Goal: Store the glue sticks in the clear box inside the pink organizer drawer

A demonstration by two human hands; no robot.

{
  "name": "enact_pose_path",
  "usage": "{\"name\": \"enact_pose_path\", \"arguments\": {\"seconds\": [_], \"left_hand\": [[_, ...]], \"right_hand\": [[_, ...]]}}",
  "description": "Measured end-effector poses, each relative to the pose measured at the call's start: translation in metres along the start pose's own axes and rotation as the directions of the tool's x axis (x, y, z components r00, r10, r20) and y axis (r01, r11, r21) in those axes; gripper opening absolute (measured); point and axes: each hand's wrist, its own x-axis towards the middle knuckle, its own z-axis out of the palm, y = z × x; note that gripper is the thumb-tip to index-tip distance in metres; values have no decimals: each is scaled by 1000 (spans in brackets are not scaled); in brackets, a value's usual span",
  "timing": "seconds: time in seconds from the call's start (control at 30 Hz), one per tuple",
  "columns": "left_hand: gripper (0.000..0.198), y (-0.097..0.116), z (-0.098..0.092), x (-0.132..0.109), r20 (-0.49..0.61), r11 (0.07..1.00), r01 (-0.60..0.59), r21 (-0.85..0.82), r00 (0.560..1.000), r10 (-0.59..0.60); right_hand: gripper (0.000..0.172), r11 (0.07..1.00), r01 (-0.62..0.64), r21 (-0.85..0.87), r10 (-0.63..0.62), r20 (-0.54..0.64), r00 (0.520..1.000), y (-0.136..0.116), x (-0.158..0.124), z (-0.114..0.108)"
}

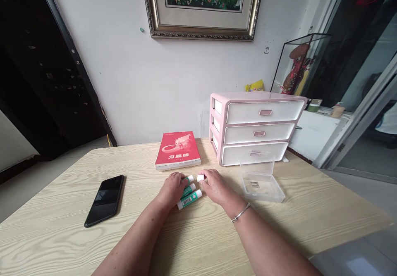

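Three green-and-white glue sticks lie side by side on the wooden table between my hands. My left hand (pixel 174 187) is closed around the farthest glue stick (pixel 189 179), its fingers partly covering it. The middle glue stick (pixel 188 190) touches that hand's side, and the nearest glue stick (pixel 190 200) shows a barcode. A small white block (pixel 200 177), perhaps an eraser or a cap, is pinched between the thumb and fingers of my right hand (pixel 214 185). To the right of this hand stands a clear plastic box (pixel 263 188) with its hinged lid raised.
Behind my hands is a thick red book (pixel 178 148). A pink-and-white drawer unit (pixel 257 129) stands at the back right by the wall. On the left lies a black phone (pixel 104 201). The table's (pixel 56 234) right edge slopes down toward a tiled floor.
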Motion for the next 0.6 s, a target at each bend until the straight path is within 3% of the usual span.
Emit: {"name": "enact_pose_path", "arguments": {"seconds": [0.13, 0.37, 0.6], "left_hand": [[39, 6, -8, -7, 31, 993, -19, -117, 999, 22], [38, 14, -19, -16, 39, 918, -106, -383, 991, 131], [41, 16, -29, -22, 57, 882, -136, -450, 982, 181]], "right_hand": [[25, 993, -30, 115, 35, -47, 998, -1, 1, -2], [24, 959, 24, 282, -4, -69, 998, -7, 3, -10], [30, 919, 58, 389, -32, -74, 997, -18, 4, -21]]}}
